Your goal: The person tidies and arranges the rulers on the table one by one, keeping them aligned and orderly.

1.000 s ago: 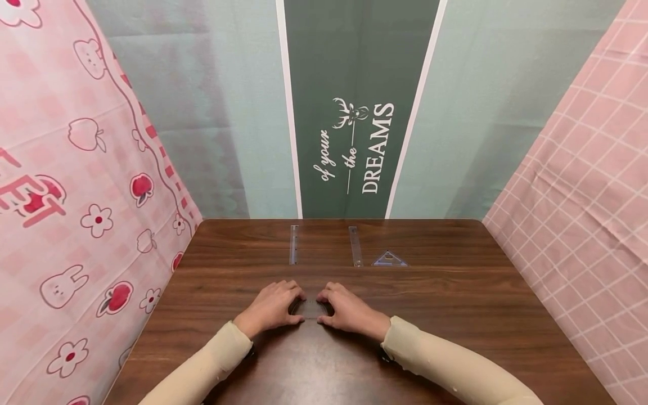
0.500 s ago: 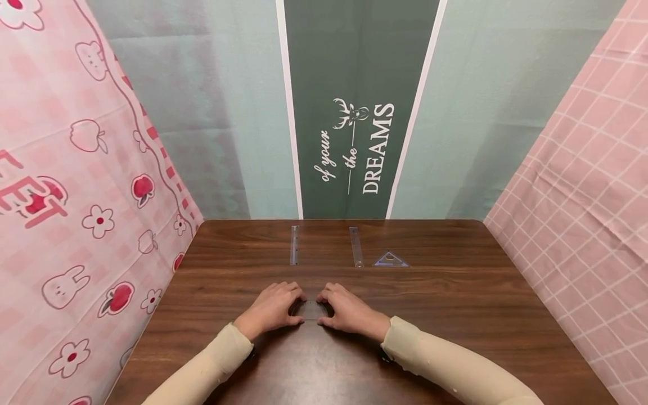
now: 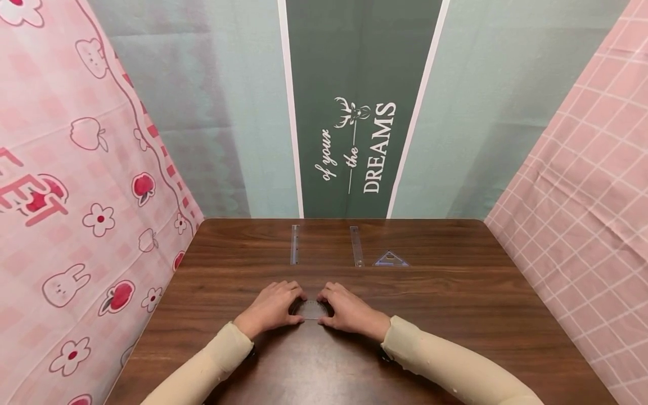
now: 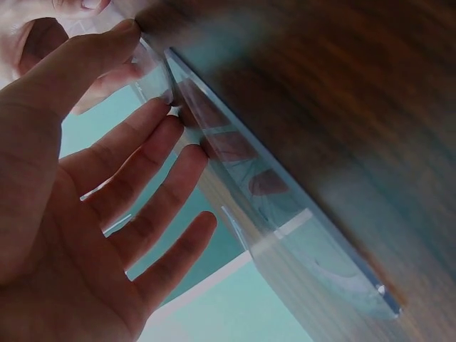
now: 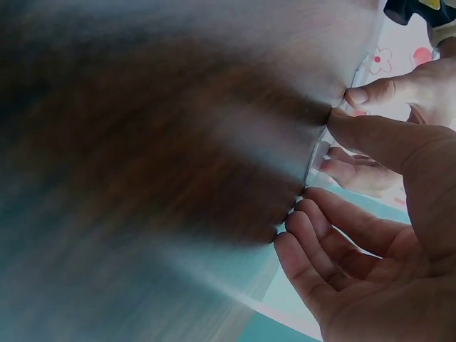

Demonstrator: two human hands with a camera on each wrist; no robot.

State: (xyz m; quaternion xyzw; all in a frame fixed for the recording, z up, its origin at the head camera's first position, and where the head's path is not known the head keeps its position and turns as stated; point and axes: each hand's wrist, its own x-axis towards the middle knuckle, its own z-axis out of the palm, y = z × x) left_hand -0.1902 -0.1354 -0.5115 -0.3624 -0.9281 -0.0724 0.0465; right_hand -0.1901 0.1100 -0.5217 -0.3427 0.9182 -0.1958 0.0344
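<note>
From my remote seat, I see the thumb and fingertips of the left hand (image 3: 273, 306) and right hand (image 3: 349, 314) curled around opposite ends of a clear piece of plastic (image 3: 311, 310), probably a protractor, pinching it. I judge the two-ended hold keeps it steady and leaves its middle visible; whether it touches the table, I can't tell. Farther off lie a left ruler (image 3: 295, 245), a right ruler (image 3: 356, 246) and a triangle (image 3: 391, 262), spaced apart, likely so each can be picked up separately. The table (image 3: 445, 292) is dark, glossy wood grain. Behind hangs a green curtain (image 3: 354, 56) with white lettering, between pink patterned cloth (image 3: 101, 169) and pink checked cloth (image 3: 567, 140).
</note>
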